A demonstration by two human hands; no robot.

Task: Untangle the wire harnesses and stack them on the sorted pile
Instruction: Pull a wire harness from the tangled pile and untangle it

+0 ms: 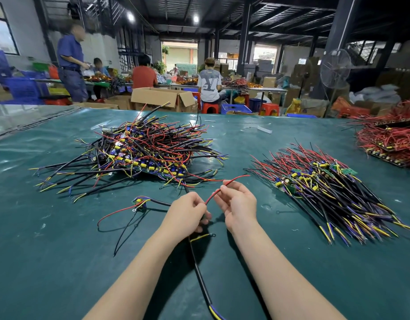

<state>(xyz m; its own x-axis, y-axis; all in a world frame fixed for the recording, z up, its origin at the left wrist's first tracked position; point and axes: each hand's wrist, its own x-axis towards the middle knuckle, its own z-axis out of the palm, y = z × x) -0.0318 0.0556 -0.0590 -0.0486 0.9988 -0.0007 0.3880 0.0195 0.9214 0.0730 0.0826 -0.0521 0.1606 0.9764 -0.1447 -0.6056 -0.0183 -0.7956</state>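
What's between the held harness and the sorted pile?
Nothing visible. The left hand and right hand pinch the red wire; only mat lies between it and the sorted pile on the right. The loose harness lies left, off that path.

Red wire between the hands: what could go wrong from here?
1. The left hand and right hand both pinch the red wire; a hard pull may stretch or break it.
2. The black cable runs between the forearms and could snag on an arm.
3. The loose harness beside the left hand may get dragged along, if still linked.
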